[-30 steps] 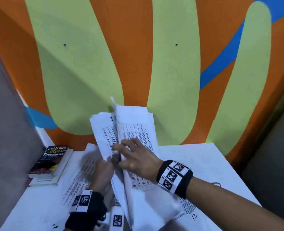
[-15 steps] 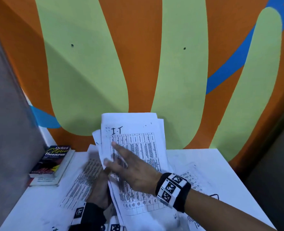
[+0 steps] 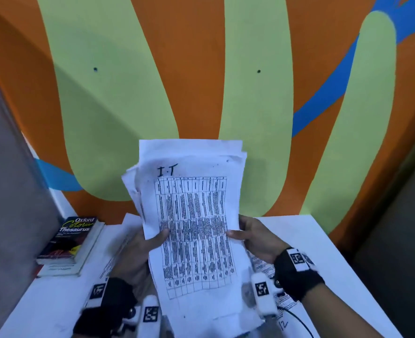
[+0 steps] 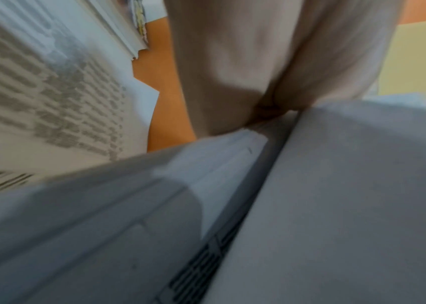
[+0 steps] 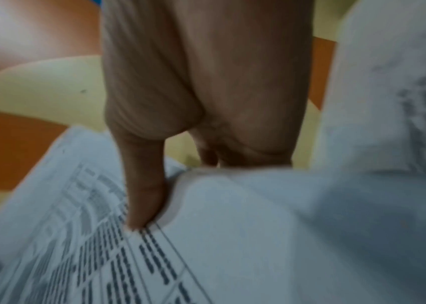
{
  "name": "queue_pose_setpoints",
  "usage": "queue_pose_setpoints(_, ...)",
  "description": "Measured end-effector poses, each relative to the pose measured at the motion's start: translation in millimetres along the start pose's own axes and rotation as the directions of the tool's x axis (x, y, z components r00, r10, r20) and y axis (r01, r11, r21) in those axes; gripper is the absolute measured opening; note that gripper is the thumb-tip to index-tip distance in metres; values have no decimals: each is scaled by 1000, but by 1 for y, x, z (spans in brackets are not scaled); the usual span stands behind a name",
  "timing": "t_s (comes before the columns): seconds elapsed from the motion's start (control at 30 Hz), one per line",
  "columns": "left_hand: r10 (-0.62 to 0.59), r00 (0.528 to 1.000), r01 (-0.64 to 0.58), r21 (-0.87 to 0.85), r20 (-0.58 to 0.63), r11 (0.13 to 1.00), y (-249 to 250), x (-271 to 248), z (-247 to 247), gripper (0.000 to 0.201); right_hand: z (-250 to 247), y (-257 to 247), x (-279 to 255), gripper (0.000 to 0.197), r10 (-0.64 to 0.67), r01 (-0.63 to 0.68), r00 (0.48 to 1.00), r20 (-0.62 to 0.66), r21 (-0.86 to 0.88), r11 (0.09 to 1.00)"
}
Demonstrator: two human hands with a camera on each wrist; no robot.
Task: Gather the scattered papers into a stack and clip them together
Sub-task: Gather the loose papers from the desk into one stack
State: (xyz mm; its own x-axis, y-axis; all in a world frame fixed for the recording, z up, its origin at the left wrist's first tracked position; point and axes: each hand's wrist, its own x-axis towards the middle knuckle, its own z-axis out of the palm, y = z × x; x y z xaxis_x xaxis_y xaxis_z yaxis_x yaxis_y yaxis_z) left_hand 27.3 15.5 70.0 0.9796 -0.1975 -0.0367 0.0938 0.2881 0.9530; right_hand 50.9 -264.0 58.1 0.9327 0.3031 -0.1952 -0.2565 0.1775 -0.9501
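A stack of white printed papers (image 3: pixel 194 215) stands upright above the white table (image 3: pixel 323 240), its top sheet showing a table of text headed "I.T". My left hand (image 3: pixel 150 240) grips the stack's left edge, thumb on the front. On the right edge my right hand (image 3: pixel 248 234) pinches the stack, thumb on the front sheet. The stack's top edges are uneven. The right wrist view shows my right thumb (image 5: pixel 144 195) pressed on the printed sheet (image 5: pixel 102 257). The left wrist view is blurred, with paper (image 4: pixel 336 205) filling it. No clip is visible.
More printed sheets (image 3: pixel 118 250) lie flat on the table under and beside my hands, one at the right (image 3: pixel 265 264). Two stacked books (image 3: pixel 72 242), the top one a thesaurus, sit at the table's left back. A painted wall (image 3: pixel 201 81) rises right behind the table.
The stack was raised from leaning low to upright. My right hand left the front sheet, where it lay flat, and took hold of the right edge. My left hand moved up onto the left edge.
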Motion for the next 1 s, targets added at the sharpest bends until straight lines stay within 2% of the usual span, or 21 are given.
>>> queue_pose_setpoints(0.07,60,996,-65,72,65,995,16,0,6,59,1,-13,0,57,-89,87,995,-53,-49,995)
queue_pose_setpoints(0.13,101,991,-108,90,83,990,28,3,10,52,3,-26,1,62,-135,131,990,-42,-88,987)
queue_pose_setpoints(0.2,133,987,-144,124,94,982,36,6,14,62,3,-37,-1,61,-152,154,988,32,-127,980)
queue_pose_setpoints(0.27,145,985,-159,165,95,973,37,11,11,71,6,-49,-5,30,-219,222,975,40,-175,959)
queue_pose_setpoints(0.3,148,985,-163,205,86,965,38,13,10,70,8,-55,-7,21,-266,261,964,3,-211,942)
queue_pose_setpoints(0.4,232,973,-221,359,14,907,41,21,11,54,14,-64,-6,10,-434,355,883,-179,-351,866)
queue_pose_setpoints(0.47,343,938,-275,481,-57,833,41,26,17,38,20,-63,-3,8,-550,386,806,-217,-513,767)
queue_pose_setpoints(0.53,454,882,-318,553,-126,770,45,27,25,26,32,-64,-3,13,-641,414,737,-215,-607,679)
queue_pose_setpoints(0.6,504,854,-368,534,-129,761,49,29,31,26,41,-64,-7,30,-685,461,693,-223,-593,660)
queue_pose_setpoints(0.67,475,870,-357,496,-133,792,45,30,27,40,40,-57,-11,42,-679,472,698,-230,-565,677)
queue_pose_setpoints(0.77,369,919,-274,447,-139,851,19,25,20,54,33,-26,-19,63,-577,389,783,-231,-542,745)
queue_pose_setpoints(0.83,305,938,-202,459,-163,865,1,19,21,59,27,-4,-20,69,-504,322,821,-268,-511,797)
queue_pose_setpoints(0.9,301,925,-173,449,-232,877,-10,19,25,55,25,9,-17,67,-480,291,824,-300,-503,814)
queue_pose_setpoints(1.0,355,887,-188,471,-296,862,-9,23,28,36,27,8,-11,60,-472,273,819,-326,-502,821)
